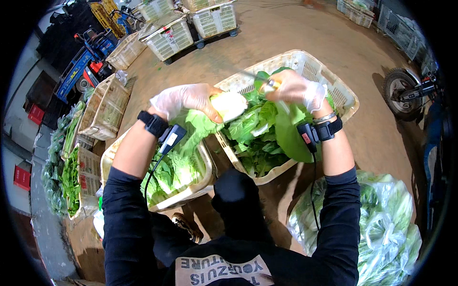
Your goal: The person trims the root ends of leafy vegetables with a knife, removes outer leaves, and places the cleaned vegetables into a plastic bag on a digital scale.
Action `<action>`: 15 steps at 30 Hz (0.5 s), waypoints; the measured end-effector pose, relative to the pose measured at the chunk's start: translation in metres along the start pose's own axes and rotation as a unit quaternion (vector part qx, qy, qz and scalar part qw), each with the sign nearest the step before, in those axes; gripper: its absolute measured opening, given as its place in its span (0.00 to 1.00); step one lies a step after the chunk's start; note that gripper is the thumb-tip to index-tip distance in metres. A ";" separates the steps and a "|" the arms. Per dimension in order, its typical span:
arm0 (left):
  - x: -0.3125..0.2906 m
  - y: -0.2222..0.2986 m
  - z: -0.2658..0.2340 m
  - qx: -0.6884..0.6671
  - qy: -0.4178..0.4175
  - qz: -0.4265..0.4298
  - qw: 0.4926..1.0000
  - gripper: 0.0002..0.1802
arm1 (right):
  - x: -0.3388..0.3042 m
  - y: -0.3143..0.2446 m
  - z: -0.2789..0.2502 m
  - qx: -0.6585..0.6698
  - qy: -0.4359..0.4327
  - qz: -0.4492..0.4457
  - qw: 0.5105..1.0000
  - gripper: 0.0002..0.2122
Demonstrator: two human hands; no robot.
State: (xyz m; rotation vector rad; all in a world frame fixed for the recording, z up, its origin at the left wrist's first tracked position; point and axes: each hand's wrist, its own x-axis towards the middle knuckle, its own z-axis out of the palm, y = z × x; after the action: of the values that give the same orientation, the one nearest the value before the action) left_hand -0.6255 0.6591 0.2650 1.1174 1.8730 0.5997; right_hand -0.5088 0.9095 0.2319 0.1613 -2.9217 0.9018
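Observation:
My left hand (pixel 196 98), partly gloved in thin clear plastic, grips a head of Chinese cabbage (pixel 230 106). The cabbage's white cut base points right, and its pale green leaves hang below the hand. To the right, my right hand (pixel 290 87) is closed around a knife (pixel 272 85), whose blade is smeared by motion and reaches left above the cabbage. Below this hand, a large loose green leaf (pixel 292 136) hangs blurred; whether the fingers touch it I cannot tell. Under both hands, a white plastic crate (pixel 341 90) holds loose green leaves (pixel 257 125).
A second crate (pixel 208 164) by my left knee holds cabbages (pixel 176 174). Clear bags of greens (pixel 381 229) lie at my right. More crates (pixel 107 107) line the left side, stacked crates (pixel 169 38) stand behind, and a wheel (pixel 400 93) is at the right.

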 end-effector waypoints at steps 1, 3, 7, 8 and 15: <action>0.005 -0.004 0.001 0.037 0.038 0.023 0.998 0.32 | -0.002 0.017 -0.003 0.020 0.050 0.050 0.997 0.18; 0.006 -0.023 0.006 0.047 0.137 0.062 0.987 0.37 | -0.003 0.030 0.005 -0.158 0.189 0.114 0.962 0.24; 0.010 -0.038 0.021 0.165 0.298 0.081 0.937 0.46 | -0.016 0.006 0.057 -0.167 0.334 0.075 0.925 0.24; 0.009 -0.041 0.023 0.186 0.327 0.086 0.922 0.46 | -0.014 -0.014 0.078 -0.153 0.372 0.044 0.914 0.18; 0.015 -0.026 0.038 0.150 0.300 0.041 0.941 0.43 | -0.029 -0.037 0.126 -0.104 0.385 -0.025 0.917 0.07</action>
State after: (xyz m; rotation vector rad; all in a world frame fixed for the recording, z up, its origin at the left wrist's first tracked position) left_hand -0.6086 0.6585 0.2196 1.3114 2.5158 0.7841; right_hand -0.4814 0.8104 0.1453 -0.1143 -2.2293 0.4765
